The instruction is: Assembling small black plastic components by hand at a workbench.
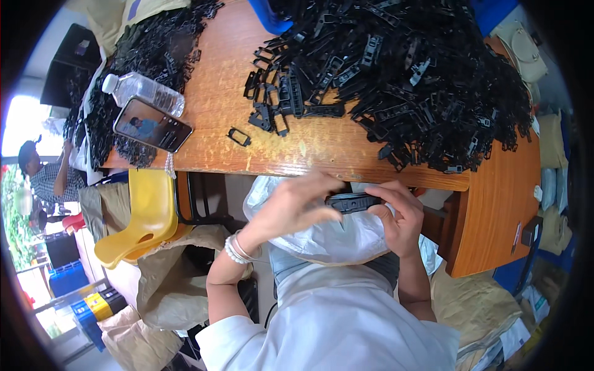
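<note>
A long black plastic part [352, 203], ribbed along its side, is held over my lap. My right hand [401, 216] pinches its right end between thumb and fingers. At its left end is my left hand [294, 207], blurred by motion, with thumb and fingers apart around the part; whether they touch it is hard to see. Under both hands a white plastic bag [322, 244] lies spread on my lap. On the wooden table [216, 93] ahead is a big heap of black plastic parts [427, 86], and one small black frame [238, 136] lies apart from it.
At the table's left are a phone [153, 125], a clear bottle [148, 93] and another heap of black parts [148, 55]. A yellow chair [145, 204] and brown paper bags [176, 284] stand left. Another person [55, 176] is far left. More sacks [476, 303] lie right.
</note>
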Demonstrator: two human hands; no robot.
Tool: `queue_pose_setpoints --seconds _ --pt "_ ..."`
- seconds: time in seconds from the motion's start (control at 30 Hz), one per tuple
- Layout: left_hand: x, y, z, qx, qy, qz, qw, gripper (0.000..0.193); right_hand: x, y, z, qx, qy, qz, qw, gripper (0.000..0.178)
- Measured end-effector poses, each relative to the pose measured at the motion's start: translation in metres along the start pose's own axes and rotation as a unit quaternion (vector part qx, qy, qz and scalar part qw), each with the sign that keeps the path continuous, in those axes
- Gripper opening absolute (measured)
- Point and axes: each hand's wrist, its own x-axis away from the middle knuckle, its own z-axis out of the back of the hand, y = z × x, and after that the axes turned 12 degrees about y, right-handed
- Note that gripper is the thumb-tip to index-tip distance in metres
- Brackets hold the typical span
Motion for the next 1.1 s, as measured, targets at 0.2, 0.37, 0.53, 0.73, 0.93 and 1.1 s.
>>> queue_pose_setpoints --seconds 0.2,0.37,0.53,0.73,0.93,1.1 --pt "-0.007 -0.040 0.059 -0.409 0.256 -0.028 0.875 0.012 0.002 0.004 -0.001 0.038 -0.037 0.021 0.998 0.021" --pt "-0.006 -0.061 0.071 -0.455 0.180 -0.045 0.871 0.020 0.008 0.011 0.002 0.048 -0.042 0.010 0.998 0.016" --pt "-0.003 -0.054 0.073 -0.423 0.208 -0.036 0.881 0.022 0.016 0.022 0.009 0.017 -0.009 -0.055 0.998 0.011" --pt "-0.005 -0.067 0.085 -0.472 0.174 -0.051 0.863 0.024 0.018 0.023 0.010 0.017 -0.017 -0.062 0.998 0.010" --pt "-0.003 -0.068 0.089 -0.489 0.171 -0.079 0.852 0.017 0.017 0.020 0.008 0.004 -0.014 -0.063 0.998 0.010" --pt "-0.007 -0.048 0.067 -0.399 0.301 -0.162 0.851 0.020 0.019 0.024 0.011 0.002 0.013 -0.078 0.997 0.010"
